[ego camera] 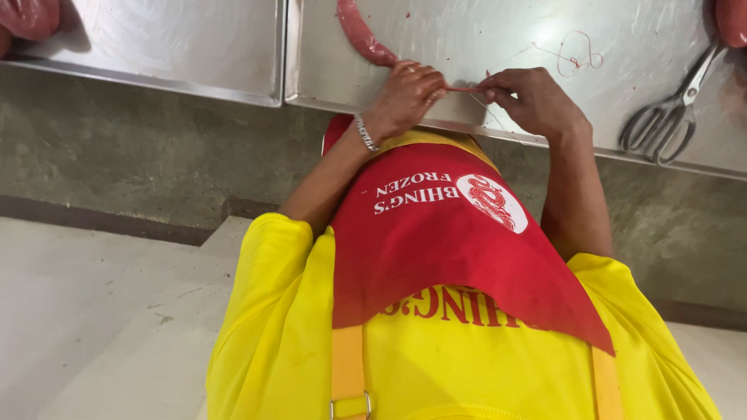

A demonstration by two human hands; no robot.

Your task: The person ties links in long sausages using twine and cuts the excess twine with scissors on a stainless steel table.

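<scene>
The left hand (405, 97), with a silver chain bracelet (364, 134) on its wrist, has its fingers curled shut around the near end of a long pinkish-red raw sausage in its casing (356, 29). The sausage's twisted tip runs on as a thin red-stained string (464, 89) across to the right hand (533, 101). There the thumb and fingertips are pinched together on the string, pulling it taut between the two hands. The sausage lies on a shiny stainless-steel tray (467, 31), stretching from the left hand toward the far edge, with small red specks around it. A loose loop of thin string (574, 56) lies on the tray beyond the right hand, and a pair of metal scissors (671, 115) rests well to the right. A second steel tray (171, 47) sits alongside on the left, and a red apron (451, 241) over a yellow shirt (264, 327) fills the foreground.
</scene>
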